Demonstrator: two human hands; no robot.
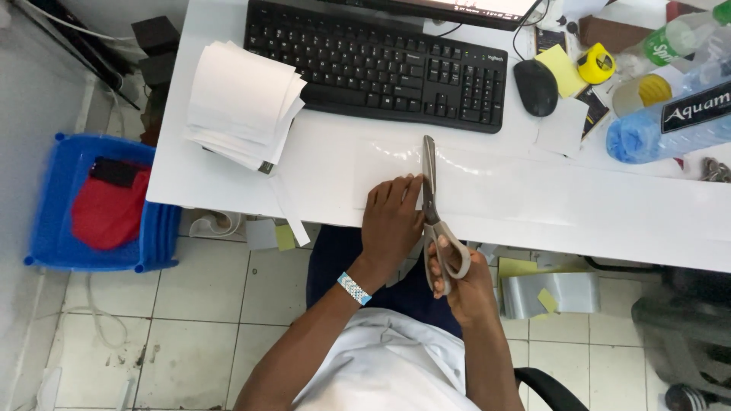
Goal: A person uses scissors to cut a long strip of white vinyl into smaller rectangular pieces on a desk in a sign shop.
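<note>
Our right hand (466, 285) grip wrapped round scissors (434, 209) handles; left hand (392, 221) pressed flat, fingers spread, on clear sheet (495, 183) on counter (335, 175).

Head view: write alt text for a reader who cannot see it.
Seen from above, a seated person's right hand works scissors across a clear sheet on a white desk, while the left hand presses the sheet flat. Beyond lie a black keyboard, a paper stack and a mouse.
</note>
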